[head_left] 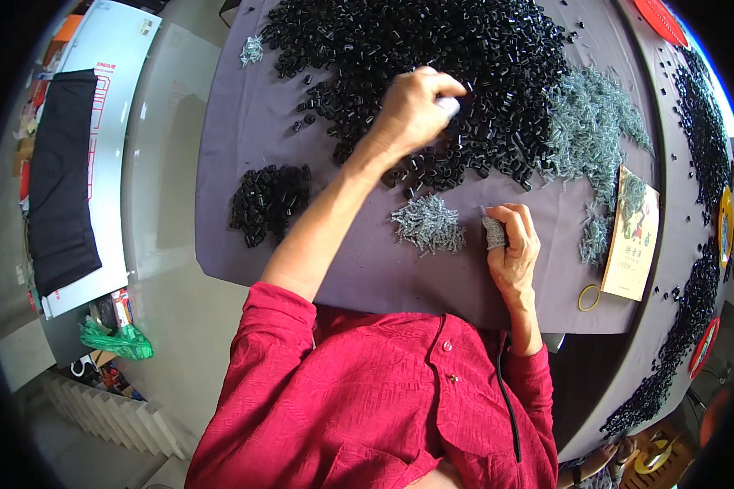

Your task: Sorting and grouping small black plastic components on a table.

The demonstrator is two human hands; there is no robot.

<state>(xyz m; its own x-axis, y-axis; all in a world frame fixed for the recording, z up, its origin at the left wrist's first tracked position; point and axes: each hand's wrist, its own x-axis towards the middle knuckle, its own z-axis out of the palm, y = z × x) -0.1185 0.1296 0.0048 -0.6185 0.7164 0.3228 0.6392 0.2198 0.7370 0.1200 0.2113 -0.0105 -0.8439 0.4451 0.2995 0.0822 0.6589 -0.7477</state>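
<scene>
My left hand (416,110) reaches over a wide heap of small glossy black plastic pieces (489,57). Its fingers are curled together, with a whitish cover on one digit; what they pinch is hidden. Closer to me, my right hand (515,248) is closed just above the cloth, a knitted grey sleeve (493,233) around one digit. Whatever sits at its fingertips is too small to name. Between the hands lies a small pile of silvery screws (429,224). A separate cluster of black pieces (269,204) rests left of my left forearm.
A larger screw pile (591,122) spreads at the right, by a printed paper packet (632,236) and a yellow rubber band (589,297). More black pieces (701,114) cover a neighbouring table, where another person's hand (599,464) shows. Left, black cloth (61,179) covers a white box (110,106).
</scene>
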